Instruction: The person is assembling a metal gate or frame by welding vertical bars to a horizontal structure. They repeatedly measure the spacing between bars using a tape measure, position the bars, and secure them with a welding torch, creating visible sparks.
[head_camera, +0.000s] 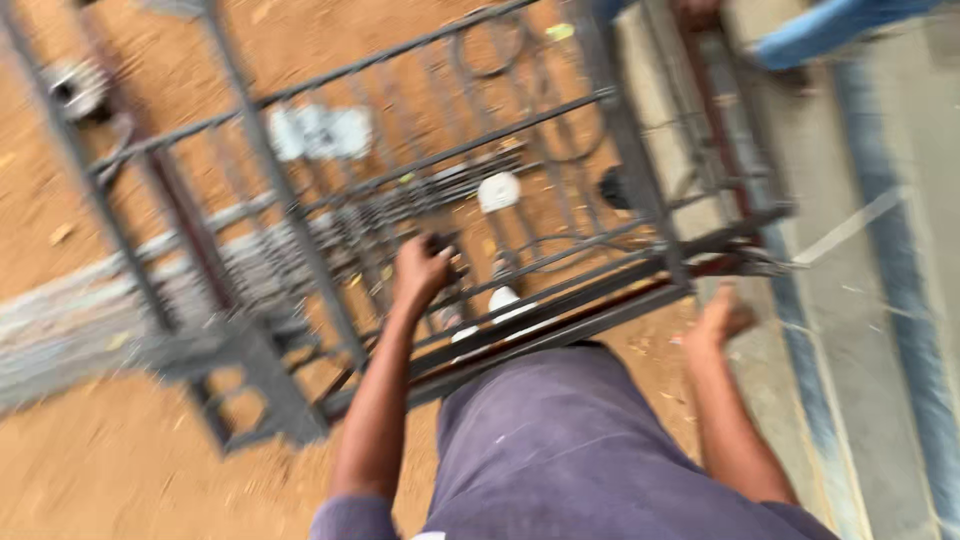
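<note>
Left hand grip: the left hand (420, 272) is curled around a small dark object (447, 252), fingers pressed round it; blur hides what the object is.
Where it is held: just above the bars of a grey metal gate frame (290, 215), near its middle.
Right hand: the right hand (722, 318) hangs free with fingers loosely spread, holding nothing, just near of the frame's right corner.
Gate frame: lies tilted over sandy orange ground (120, 470), with ring-shaped ornaments between its bars.
Under the bars: white rounded pieces (498, 191) and a stack of grey rods (250, 265) to the left.
Right side: a grey concrete strip (880, 330).
Far right: another person's blue sleeve (830, 30).
</note>
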